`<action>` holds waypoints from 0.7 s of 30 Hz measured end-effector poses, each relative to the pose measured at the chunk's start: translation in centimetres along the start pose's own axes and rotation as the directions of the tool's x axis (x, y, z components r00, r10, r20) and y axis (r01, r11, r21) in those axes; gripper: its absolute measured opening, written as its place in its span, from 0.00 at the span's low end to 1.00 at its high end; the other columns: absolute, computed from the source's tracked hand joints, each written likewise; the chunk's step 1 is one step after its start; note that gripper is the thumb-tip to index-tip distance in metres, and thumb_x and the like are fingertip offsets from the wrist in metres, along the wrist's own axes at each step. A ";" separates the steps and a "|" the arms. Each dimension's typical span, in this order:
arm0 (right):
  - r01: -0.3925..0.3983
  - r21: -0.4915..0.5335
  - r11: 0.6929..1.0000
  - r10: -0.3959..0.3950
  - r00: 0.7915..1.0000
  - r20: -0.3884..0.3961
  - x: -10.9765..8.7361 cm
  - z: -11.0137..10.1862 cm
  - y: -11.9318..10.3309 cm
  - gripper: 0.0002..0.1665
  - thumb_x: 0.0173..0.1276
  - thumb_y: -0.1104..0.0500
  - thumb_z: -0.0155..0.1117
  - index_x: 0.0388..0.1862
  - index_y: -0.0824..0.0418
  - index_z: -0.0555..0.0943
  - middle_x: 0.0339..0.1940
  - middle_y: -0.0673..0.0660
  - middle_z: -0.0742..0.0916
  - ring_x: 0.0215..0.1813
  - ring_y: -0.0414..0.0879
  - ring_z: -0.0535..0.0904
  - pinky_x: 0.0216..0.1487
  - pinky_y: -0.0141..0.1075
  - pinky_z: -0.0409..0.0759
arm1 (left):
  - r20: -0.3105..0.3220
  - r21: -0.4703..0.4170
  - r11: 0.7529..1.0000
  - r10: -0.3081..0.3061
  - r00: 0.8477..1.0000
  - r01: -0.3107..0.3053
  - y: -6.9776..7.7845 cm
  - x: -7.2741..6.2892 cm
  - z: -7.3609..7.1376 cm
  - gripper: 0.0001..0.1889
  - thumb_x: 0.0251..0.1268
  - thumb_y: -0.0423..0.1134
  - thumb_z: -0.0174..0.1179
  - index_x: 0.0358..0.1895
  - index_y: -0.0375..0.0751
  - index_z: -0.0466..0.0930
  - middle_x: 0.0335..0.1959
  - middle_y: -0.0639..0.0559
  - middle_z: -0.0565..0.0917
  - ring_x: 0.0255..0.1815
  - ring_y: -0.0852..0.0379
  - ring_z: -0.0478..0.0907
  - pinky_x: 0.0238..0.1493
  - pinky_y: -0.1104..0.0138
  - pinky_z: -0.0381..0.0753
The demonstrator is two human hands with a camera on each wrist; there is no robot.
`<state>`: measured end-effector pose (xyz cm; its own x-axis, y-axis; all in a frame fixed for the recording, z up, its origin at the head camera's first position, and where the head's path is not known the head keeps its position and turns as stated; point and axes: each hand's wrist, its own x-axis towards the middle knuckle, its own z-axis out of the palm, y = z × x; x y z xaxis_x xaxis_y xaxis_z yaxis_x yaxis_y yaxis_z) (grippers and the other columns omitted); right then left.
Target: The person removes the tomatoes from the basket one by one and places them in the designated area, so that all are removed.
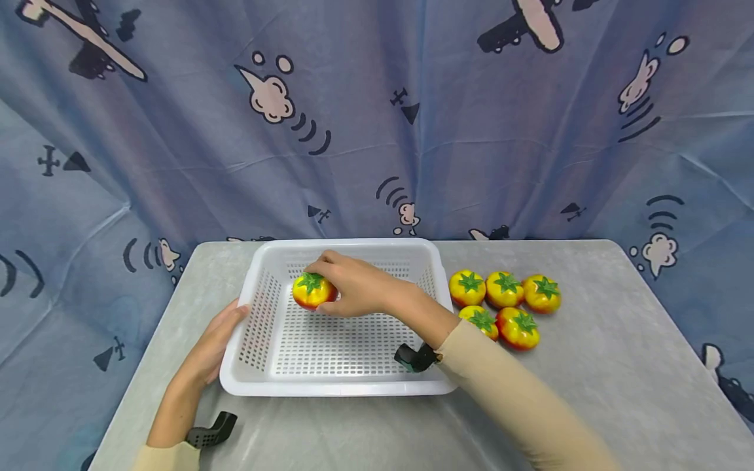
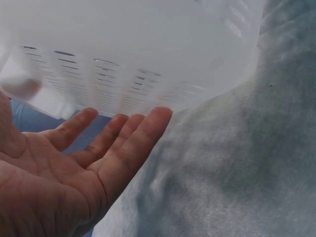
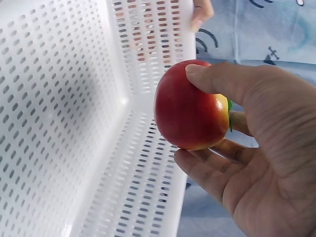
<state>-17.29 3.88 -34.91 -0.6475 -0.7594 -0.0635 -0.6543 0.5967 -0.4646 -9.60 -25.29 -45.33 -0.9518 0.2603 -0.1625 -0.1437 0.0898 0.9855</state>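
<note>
A white perforated plastic basket [image 1: 330,388] stands on the table. Inside its left part, above the floor, my right hand [image 1: 359,286] holds a red-and-yellow toy tomato [image 1: 307,292] with a green leafy top. In the right wrist view the thumb presses one side of the tomato [image 3: 185,111] and the fingers support the other. My left hand [image 1: 219,337] holds the basket's left rim, its thumb over the edge. The left wrist view has the left fingers [image 2: 132,143] beneath the rim, fingertips against the slotted outer wall.
Several more toy tomatoes [image 1: 506,290] sit in two rows on the grey table [image 1: 601,366], just right of the basket. Behind the table hangs a blue patterned curtain [image 1: 365,131]. My right forearm [image 1: 501,386] crosses the basket's right front corner.
</note>
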 end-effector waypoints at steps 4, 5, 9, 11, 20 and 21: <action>0.000 0.020 1.000 0.001 0.999 -0.033 -1.3 -0.6 -0.1 0.39 0.70 0.52 0.75 0.77 0.57 0.74 0.69 0.57 0.79 0.60 0.45 0.79 0.64 0.35 0.83 | -0.019 0.007 1.000 0.000 1.000 0.001 0.0 0.1 0.1 0.35 0.90 0.54 0.33 0.88 0.42 0.37 0.80 0.20 0.58 0.71 0.24 0.72 0.59 0.39 0.86; -0.006 0.027 1.000 0.007 0.999 -0.039 -1.7 -0.7 -0.1 0.39 0.70 0.52 0.75 0.77 0.56 0.74 0.69 0.56 0.79 0.61 0.45 0.79 0.65 0.35 0.83 | -0.019 0.006 1.000 0.001 1.000 0.000 0.0 0.1 0.2 0.35 0.90 0.53 0.33 0.88 0.42 0.37 0.80 0.20 0.57 0.71 0.24 0.71 0.59 0.39 0.85; -0.030 0.051 0.998 0.034 0.997 -0.075 -3.4 -1.0 0.2 0.39 0.70 0.52 0.76 0.77 0.55 0.74 0.69 0.56 0.79 0.61 0.46 0.80 0.65 0.36 0.84 | -0.011 -0.006 1.000 0.003 1.000 -0.003 -0.3 0.0 0.5 0.35 0.90 0.52 0.32 0.88 0.40 0.36 0.81 0.20 0.55 0.73 0.20 0.67 0.61 0.38 0.84; -0.039 0.060 0.997 0.045 0.994 -0.099 -4.2 -1.0 0.5 0.38 0.70 0.52 0.76 0.77 0.55 0.74 0.69 0.55 0.79 0.61 0.46 0.81 0.65 0.37 0.85 | -0.010 -0.015 1.000 0.000 1.000 0.000 -0.4 0.0 0.6 0.35 0.90 0.52 0.32 0.88 0.41 0.35 0.82 0.20 0.54 0.74 0.19 0.65 0.62 0.38 0.84; -0.058 0.099 0.993 0.078 0.974 -0.214 -7.5 -1.0 1.9 0.38 0.69 0.49 0.76 0.76 0.52 0.75 0.69 0.53 0.78 0.63 0.47 0.80 0.66 0.42 0.85 | -0.043 0.011 1.000 0.000 0.999 0.001 0.1 0.0 0.4 0.34 0.90 0.51 0.32 0.88 0.41 0.37 0.81 0.19 0.56 0.74 0.17 0.66 0.60 0.40 0.85; -0.061 0.103 0.993 0.083 0.972 -0.222 -7.7 -1.0 2.0 0.38 0.69 0.48 0.77 0.76 0.51 0.75 0.69 0.52 0.78 0.63 0.47 0.80 0.66 0.41 0.85 | -0.043 0.010 1.000 0.000 0.999 0.001 0.1 0.0 0.4 0.34 0.90 0.52 0.32 0.88 0.42 0.37 0.81 0.19 0.56 0.74 0.17 0.66 0.60 0.40 0.85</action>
<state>-14.00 11.24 -34.51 -0.7699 -0.6309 0.0959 -0.5700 0.6122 -0.5479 -9.49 -24.92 -45.25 -0.9624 0.2191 -0.1605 -0.1415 0.1000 0.9849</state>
